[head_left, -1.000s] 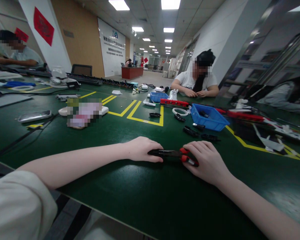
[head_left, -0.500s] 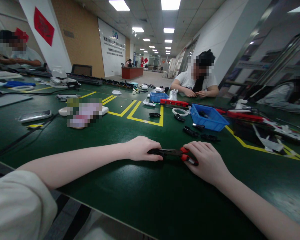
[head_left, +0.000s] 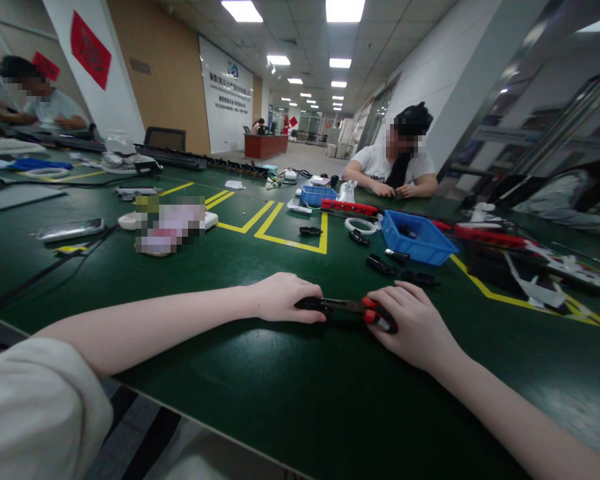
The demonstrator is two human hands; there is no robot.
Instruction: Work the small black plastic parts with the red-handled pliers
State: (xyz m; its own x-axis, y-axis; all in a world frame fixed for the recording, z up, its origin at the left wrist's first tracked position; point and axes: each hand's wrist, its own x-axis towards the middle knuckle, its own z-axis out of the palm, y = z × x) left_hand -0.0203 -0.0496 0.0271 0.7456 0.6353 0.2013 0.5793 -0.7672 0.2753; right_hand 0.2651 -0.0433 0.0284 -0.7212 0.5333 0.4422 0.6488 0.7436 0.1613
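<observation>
Between thumb and fingers, my left hand (head_left: 286,297) pinches a small black part (head_left: 311,304) just above the green table. My right hand (head_left: 416,321) is wrapped round the red and black handles of a pair of pliers (head_left: 347,305). The jaws of the pliers point left and meet the black part; whether they grip it, I cannot tell. Beyond my hands lie several more black parts (head_left: 380,264), beside a blue bin (head_left: 418,239) with black pieces in it.
A phone (head_left: 173,227) and a silver device (head_left: 70,230) lie at the left, near a black cable (head_left: 40,279). A white ring (head_left: 360,225), a red strip (head_left: 349,207) and a smaller blue bin (head_left: 319,195) are farther back. A person (head_left: 395,157) sits across the table (head_left: 260,393).
My hands, the pliers and the black part hold almost the same place. The whole view has shifted very slightly.
</observation>
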